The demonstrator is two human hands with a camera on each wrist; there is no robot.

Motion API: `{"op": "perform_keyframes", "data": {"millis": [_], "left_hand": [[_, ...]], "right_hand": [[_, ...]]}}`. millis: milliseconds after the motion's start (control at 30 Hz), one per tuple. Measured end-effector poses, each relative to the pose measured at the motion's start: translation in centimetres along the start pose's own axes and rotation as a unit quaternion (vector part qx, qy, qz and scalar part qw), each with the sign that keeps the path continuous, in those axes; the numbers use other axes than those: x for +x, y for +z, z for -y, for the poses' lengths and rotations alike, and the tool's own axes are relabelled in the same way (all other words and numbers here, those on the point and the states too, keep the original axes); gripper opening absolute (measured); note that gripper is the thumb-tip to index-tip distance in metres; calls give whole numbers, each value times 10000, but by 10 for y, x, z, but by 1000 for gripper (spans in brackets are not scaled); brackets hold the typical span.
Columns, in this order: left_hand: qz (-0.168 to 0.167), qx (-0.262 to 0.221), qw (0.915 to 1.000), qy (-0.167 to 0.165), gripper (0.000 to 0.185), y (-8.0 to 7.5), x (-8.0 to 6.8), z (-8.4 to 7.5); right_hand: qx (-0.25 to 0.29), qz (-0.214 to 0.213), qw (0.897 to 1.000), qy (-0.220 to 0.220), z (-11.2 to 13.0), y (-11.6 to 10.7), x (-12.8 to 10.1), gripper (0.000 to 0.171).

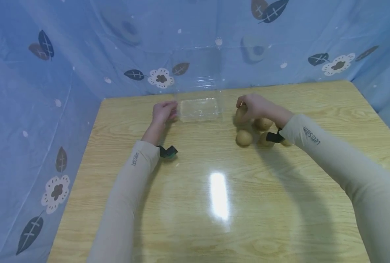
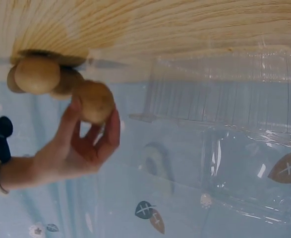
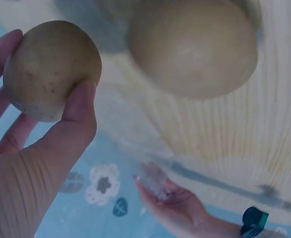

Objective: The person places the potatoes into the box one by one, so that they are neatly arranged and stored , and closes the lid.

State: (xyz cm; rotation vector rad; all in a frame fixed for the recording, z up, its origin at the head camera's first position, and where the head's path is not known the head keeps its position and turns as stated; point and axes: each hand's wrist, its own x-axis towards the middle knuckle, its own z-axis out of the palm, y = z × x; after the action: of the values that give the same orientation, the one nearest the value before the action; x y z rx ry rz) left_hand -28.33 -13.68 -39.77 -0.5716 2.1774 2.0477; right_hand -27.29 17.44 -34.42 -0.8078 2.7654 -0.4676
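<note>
A small brown potato [image 3: 48,69] sat at the upper left of the right wrist view, pinched between the thumb and fingers of the right hand [image 1: 254,106]. The left hand [image 1: 163,111] curled its fingers on the edge of a clear plastic box [image 1: 199,109]. More potatoes [image 1: 244,138] lay on the wooden table [image 1: 214,204], with a blue flowered cloth [image 1: 50,73] behind.

bright, even overhead light | glare streak on table [image 1: 219,197] | soft shadows | wrist views blurred
</note>
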Motion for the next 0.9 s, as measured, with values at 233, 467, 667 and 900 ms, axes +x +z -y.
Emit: {"op": "perform_keyframes", "data": {"millis": [233, 467, 667, 900], "left_hand": [[-51, -23, 10000, 25, 31, 1, 2, 0], [-82, 5, 10000, -17, 30, -1, 2, 1], [-213, 21, 9997, 78, 28, -1, 3, 0], [-142, -2, 9999, 51, 28, -1, 3, 2]], "right_hand": [[-62, -67, 9999, -131, 11, -18, 2, 41], [-363, -204, 9979, -501, 28, -23, 16, 37], [-322, -109, 9980, -529, 54, -31, 35, 38], [-125, -50, 9986, -517, 80, -25, 61, 40]]}}
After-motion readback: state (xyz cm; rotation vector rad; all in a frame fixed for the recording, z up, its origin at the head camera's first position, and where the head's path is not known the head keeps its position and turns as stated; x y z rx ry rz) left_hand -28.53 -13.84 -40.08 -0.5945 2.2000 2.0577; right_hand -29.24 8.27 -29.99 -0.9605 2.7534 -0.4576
